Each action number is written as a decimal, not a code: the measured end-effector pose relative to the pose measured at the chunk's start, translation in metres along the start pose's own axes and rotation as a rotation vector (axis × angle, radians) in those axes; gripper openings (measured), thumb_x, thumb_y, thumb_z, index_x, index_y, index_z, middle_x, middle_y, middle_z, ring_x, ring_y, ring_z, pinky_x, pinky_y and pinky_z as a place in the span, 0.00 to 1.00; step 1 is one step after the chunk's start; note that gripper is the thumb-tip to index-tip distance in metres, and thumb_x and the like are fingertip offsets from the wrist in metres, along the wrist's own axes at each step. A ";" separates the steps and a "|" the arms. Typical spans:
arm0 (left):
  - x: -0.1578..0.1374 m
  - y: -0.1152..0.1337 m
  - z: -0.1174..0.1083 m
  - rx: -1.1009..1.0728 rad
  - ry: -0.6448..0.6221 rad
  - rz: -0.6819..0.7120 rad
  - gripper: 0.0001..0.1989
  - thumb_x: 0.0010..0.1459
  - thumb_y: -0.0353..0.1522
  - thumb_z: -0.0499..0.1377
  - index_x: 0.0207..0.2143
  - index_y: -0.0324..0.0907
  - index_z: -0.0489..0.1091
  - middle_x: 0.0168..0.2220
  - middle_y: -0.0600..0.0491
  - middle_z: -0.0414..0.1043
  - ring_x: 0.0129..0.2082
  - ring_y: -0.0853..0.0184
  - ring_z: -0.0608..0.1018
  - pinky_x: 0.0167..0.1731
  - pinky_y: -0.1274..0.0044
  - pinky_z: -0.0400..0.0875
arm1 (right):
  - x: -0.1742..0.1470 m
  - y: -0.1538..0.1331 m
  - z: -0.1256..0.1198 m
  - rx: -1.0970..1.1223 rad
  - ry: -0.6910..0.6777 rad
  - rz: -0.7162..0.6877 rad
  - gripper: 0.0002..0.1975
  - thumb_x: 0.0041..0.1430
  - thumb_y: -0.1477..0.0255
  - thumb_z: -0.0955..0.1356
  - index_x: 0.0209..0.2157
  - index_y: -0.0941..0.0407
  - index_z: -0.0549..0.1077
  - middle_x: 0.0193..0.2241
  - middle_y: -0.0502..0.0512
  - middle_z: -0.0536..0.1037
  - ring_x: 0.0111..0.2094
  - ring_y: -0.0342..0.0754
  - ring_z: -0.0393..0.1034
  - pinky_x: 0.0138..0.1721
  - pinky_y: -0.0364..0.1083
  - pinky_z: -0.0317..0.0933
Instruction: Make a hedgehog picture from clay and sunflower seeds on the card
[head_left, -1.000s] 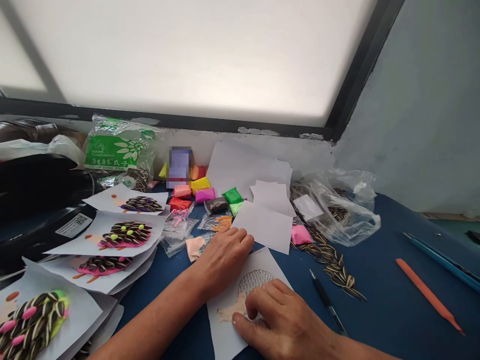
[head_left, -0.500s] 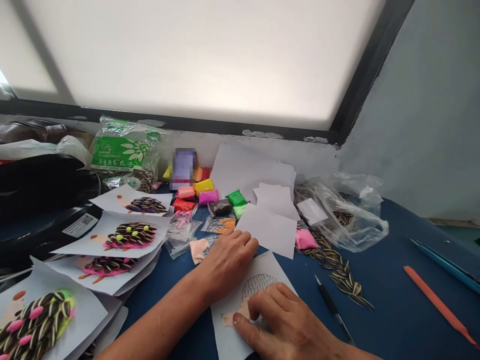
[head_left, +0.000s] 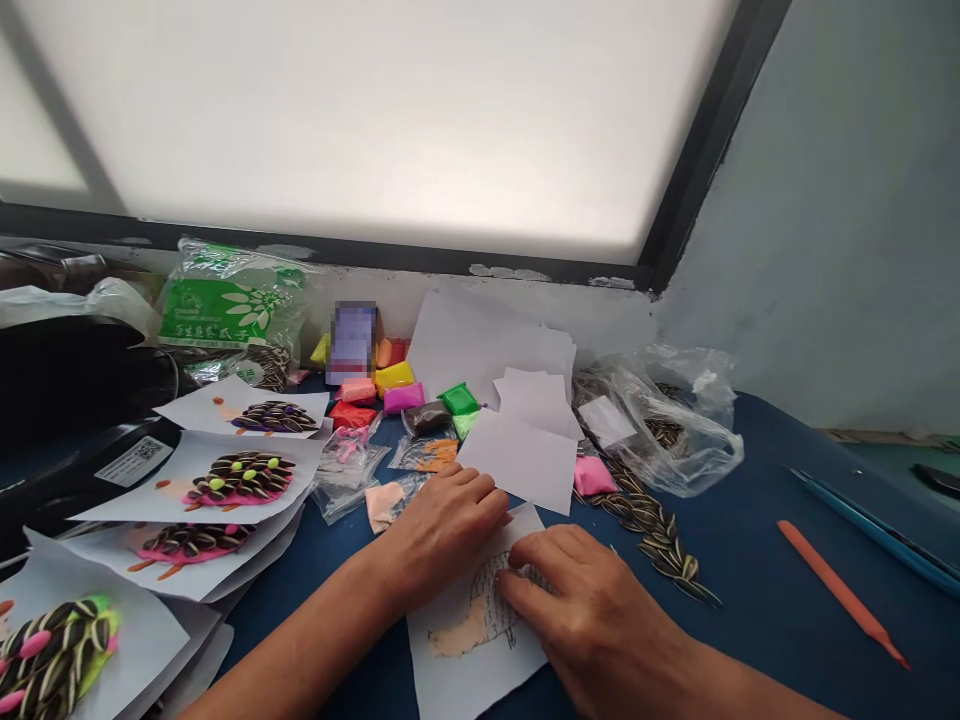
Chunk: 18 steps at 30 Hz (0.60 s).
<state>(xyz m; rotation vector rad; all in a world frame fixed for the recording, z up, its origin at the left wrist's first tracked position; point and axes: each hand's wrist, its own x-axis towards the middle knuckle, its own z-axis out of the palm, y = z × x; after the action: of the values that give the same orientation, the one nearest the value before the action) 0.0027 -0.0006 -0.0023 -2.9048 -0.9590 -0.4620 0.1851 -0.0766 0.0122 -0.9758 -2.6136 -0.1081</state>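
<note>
A white sheet with a hedgehog-like line drawing (head_left: 450,690) lies in front of me. Peach clay (head_left: 459,632) is spread over the drawing's left part; hatched pen lines cover its body. My left hand (head_left: 454,525) rests palm down across the sheet's upper left edge, fingers together and laid forward, thumb hidden. Over the drawing's right side is my right hand (head_left: 581,590), its fingers bent, thumb and index slightly apart at the hatched area; I see nothing between them. Left of my left hand lies a flattened peach clay piece (head_left: 384,505) on its wrapper.
Finished seed-and-clay hedgehog cards (head_left: 240,475) overlap at left. Coloured clay packs (head_left: 405,395), blank paper sheets (head_left: 525,455) and a green seed bag (head_left: 225,310) stand behind. Striped sunflower seeds (head_left: 667,545), a clear bag (head_left: 675,430), an orange clay tool (head_left: 840,590) and a blue tool (head_left: 874,525) lie right.
My right hand has moved up and right off the clay, uncovering more of it and the drawing's legs. It now hides most of the pen. The whole view has shifted slightly.
</note>
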 end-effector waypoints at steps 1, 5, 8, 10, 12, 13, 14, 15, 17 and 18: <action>0.000 0.001 -0.001 -0.013 -0.004 0.001 0.12 0.68 0.30 0.51 0.30 0.41 0.67 0.31 0.53 0.72 0.31 0.66 0.71 0.35 0.72 0.62 | -0.001 0.000 0.000 0.002 -0.013 0.003 0.09 0.54 0.81 0.64 0.36 0.59 0.73 0.34 0.58 0.72 0.32 0.49 0.62 0.34 0.47 0.55; 0.001 0.002 -0.005 -0.111 0.003 -0.042 0.12 0.67 0.30 0.51 0.30 0.41 0.68 0.30 0.53 0.72 0.31 0.66 0.71 0.34 0.73 0.62 | -0.004 -0.002 0.000 -0.021 -0.072 0.019 0.09 0.53 0.80 0.64 0.35 0.59 0.73 0.32 0.58 0.72 0.32 0.49 0.62 0.32 0.47 0.55; 0.001 0.000 -0.007 -0.223 0.022 -0.132 0.14 0.68 0.31 0.49 0.29 0.41 0.68 0.28 0.54 0.71 0.29 0.68 0.70 0.32 0.75 0.62 | -0.005 -0.003 0.001 -0.069 -0.074 -0.007 0.10 0.54 0.80 0.63 0.37 0.60 0.73 0.32 0.59 0.72 0.31 0.50 0.63 0.32 0.48 0.55; 0.001 -0.002 -0.009 -0.275 0.018 -0.177 0.16 0.68 0.33 0.49 0.28 0.40 0.68 0.27 0.54 0.70 0.28 0.68 0.69 0.31 0.76 0.62 | -0.004 -0.003 0.003 -0.107 -0.056 -0.040 0.09 0.55 0.80 0.63 0.37 0.60 0.73 0.30 0.59 0.72 0.29 0.50 0.62 0.30 0.48 0.54; 0.001 -0.003 -0.011 -0.303 -0.008 -0.182 0.15 0.67 0.32 0.49 0.28 0.40 0.69 0.27 0.54 0.70 0.28 0.68 0.70 0.31 0.76 0.62 | -0.004 -0.003 0.007 -0.162 -0.011 -0.075 0.09 0.55 0.80 0.62 0.35 0.61 0.73 0.27 0.59 0.71 0.27 0.50 0.61 0.28 0.48 0.52; 0.001 -0.003 -0.012 -0.317 -0.022 -0.176 0.14 0.66 0.31 0.50 0.28 0.40 0.70 0.27 0.54 0.71 0.29 0.68 0.70 0.31 0.76 0.62 | -0.004 -0.004 0.008 -0.195 0.021 -0.091 0.09 0.55 0.81 0.62 0.34 0.61 0.73 0.26 0.58 0.70 0.26 0.50 0.60 0.27 0.48 0.51; 0.000 -0.003 -0.014 -0.332 -0.035 -0.170 0.12 0.65 0.29 0.51 0.29 0.41 0.71 0.28 0.54 0.71 0.30 0.68 0.71 0.32 0.76 0.62 | -0.004 -0.004 0.010 -0.226 0.051 -0.103 0.09 0.55 0.82 0.61 0.33 0.61 0.73 0.25 0.58 0.70 0.25 0.50 0.60 0.26 0.49 0.51; 0.000 -0.003 -0.015 -0.346 -0.047 -0.165 0.10 0.63 0.28 0.52 0.30 0.41 0.71 0.29 0.54 0.72 0.31 0.68 0.72 0.33 0.76 0.62 | -0.004 -0.005 0.011 -0.248 0.072 -0.110 0.10 0.54 0.82 0.61 0.32 0.61 0.73 0.25 0.58 0.70 0.25 0.50 0.59 0.26 0.49 0.50; 0.000 -0.002 -0.017 -0.364 -0.070 -0.167 0.07 0.61 0.27 0.54 0.32 0.42 0.72 0.30 0.54 0.72 0.31 0.68 0.72 0.33 0.76 0.62 | -0.004 -0.005 0.011 -0.267 0.084 -0.102 0.09 0.53 0.82 0.62 0.31 0.62 0.73 0.24 0.58 0.69 0.24 0.50 0.59 0.26 0.49 0.50; -0.001 -0.002 -0.018 -0.366 -0.079 -0.173 0.06 0.60 0.27 0.55 0.32 0.42 0.72 0.30 0.55 0.72 0.31 0.68 0.72 0.32 0.76 0.62 | -0.004 -0.005 0.010 -0.264 0.076 -0.091 0.09 0.53 0.82 0.62 0.31 0.62 0.74 0.24 0.58 0.69 0.24 0.50 0.59 0.26 0.49 0.50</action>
<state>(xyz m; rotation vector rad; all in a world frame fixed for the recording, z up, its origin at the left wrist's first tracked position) -0.0039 -0.0014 0.0144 -3.1948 -1.2661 -0.5940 0.1817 -0.0815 0.0020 -0.9146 -2.6175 -0.5146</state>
